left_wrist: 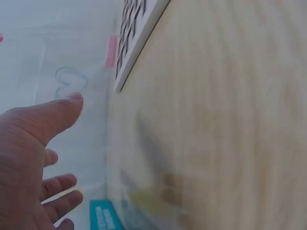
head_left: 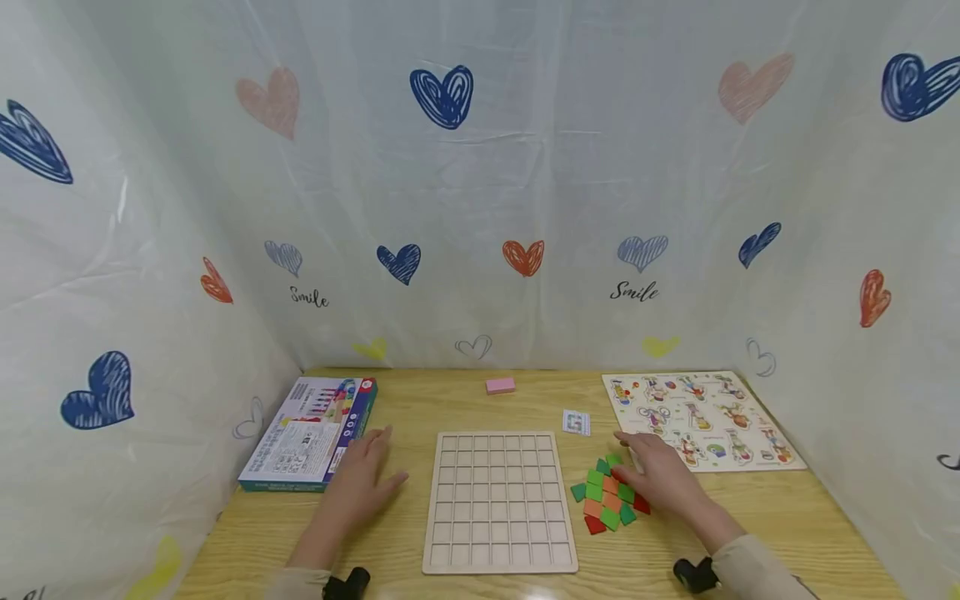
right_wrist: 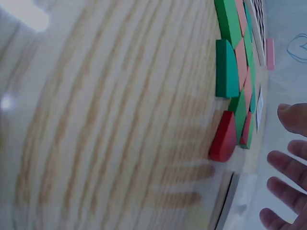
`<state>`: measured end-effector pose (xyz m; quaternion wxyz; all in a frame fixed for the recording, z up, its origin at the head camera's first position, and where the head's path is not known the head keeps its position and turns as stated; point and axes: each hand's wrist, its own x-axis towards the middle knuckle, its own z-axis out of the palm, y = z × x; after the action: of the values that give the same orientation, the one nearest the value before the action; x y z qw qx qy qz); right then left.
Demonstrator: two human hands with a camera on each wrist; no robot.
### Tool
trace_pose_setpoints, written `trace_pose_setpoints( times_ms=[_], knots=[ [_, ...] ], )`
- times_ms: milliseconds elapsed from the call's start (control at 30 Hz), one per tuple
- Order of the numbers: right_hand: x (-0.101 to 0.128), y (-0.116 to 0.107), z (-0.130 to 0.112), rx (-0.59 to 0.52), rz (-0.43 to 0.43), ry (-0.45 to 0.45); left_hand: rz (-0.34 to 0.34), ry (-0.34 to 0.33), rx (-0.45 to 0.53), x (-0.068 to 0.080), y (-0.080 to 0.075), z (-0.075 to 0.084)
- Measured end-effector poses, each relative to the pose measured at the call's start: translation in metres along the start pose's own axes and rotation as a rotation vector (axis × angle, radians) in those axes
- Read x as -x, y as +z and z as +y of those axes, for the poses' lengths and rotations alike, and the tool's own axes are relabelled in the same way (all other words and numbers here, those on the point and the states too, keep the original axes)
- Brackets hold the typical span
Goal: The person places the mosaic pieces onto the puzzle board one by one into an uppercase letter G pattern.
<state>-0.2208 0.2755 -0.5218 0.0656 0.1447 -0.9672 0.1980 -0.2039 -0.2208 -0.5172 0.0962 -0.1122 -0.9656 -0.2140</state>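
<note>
Head view had the wooden grid board [head_left: 500, 504] up front, between your hands, and just right of it lay the coloured tiles [head_left: 611, 502], loose, so a bump could well have scattered them! Your left hand [head_left: 362, 482], fingers loosely spread, held nothing near the box [head_left: 300, 435]; a careless sweep might have shoved that. Your right hand [head_left: 666, 473], relaxed, gripped nothing by the tiles, and overreaching could have flicked the small card [head_left: 576, 422] beyond.

Left hand [head_left: 365, 475] is over on the left, fingers [left_wrist: 60, 187] pretty relaxed, thumb [left_wrist: 55, 120] poking out to the right. Right hand [head_left: 658, 468] sits on the right, angled far and left, kinda loose too. Both forearms [head_left: 714, 523] slant in from the near side, light sleeves [head_left: 761, 568].
</note>
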Motion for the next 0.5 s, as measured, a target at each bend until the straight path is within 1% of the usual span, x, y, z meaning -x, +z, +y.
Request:
trace_pose_setpoints(
  times_ms=[133,267,367,500],
  knots=[
    [-0.003,0.005,-0.002,-0.066,-0.003,-0.014,-0.044,-0.019,0.063,0.004,0.012,0.008],
    [-0.005,0.008,-0.004,-0.088,-0.018,-0.010,-0.077,-0.041,0.129,0.007,0.023,0.014],
    [-0.006,0.011,-0.006,-0.070,-0.024,-0.019,-0.121,-0.053,0.200,0.010,0.030,0.016],
    [-0.006,0.013,-0.007,-0.040,-0.020,-0.045,-0.171,-0.042,0.268,0.014,0.034,0.017]
  ],
)
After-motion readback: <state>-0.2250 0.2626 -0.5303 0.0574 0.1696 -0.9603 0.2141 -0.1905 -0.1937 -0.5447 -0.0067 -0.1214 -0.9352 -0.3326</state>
